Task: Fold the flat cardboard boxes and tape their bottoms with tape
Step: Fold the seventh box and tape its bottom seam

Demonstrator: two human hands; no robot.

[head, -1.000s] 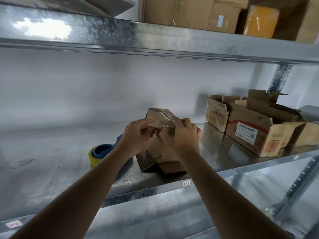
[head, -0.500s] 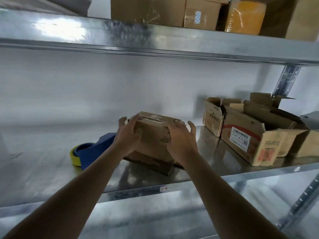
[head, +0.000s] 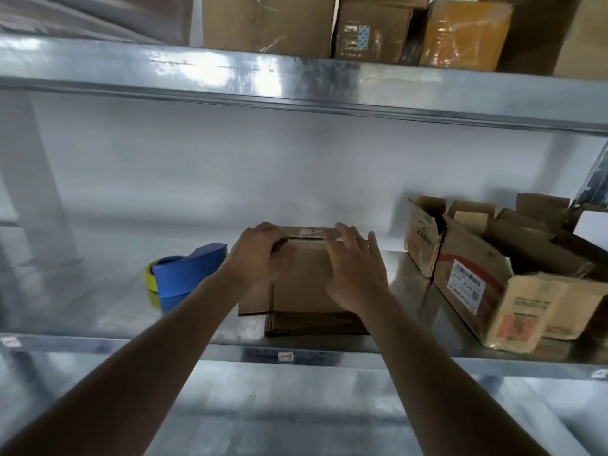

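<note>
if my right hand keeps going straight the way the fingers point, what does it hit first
Probably the top far edge of the cardboard box: the right hand is open, fingers aimed up and away over it. Beyond that only the white back wall shows, though depth is hard to judge.

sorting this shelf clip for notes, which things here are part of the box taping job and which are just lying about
In the job:
- small box, left hand gripping its top left corner, right hand open against it
- tape dispenser

Lying about:
- open boxes at right
- parcels on the upper shelf

A small brown cardboard box [head: 306, 281] stands folded on the metal shelf [head: 98, 311], bottom flaps closed upward, beside a blue-and-yellow tape dispenser [head: 184, 274].
</note>
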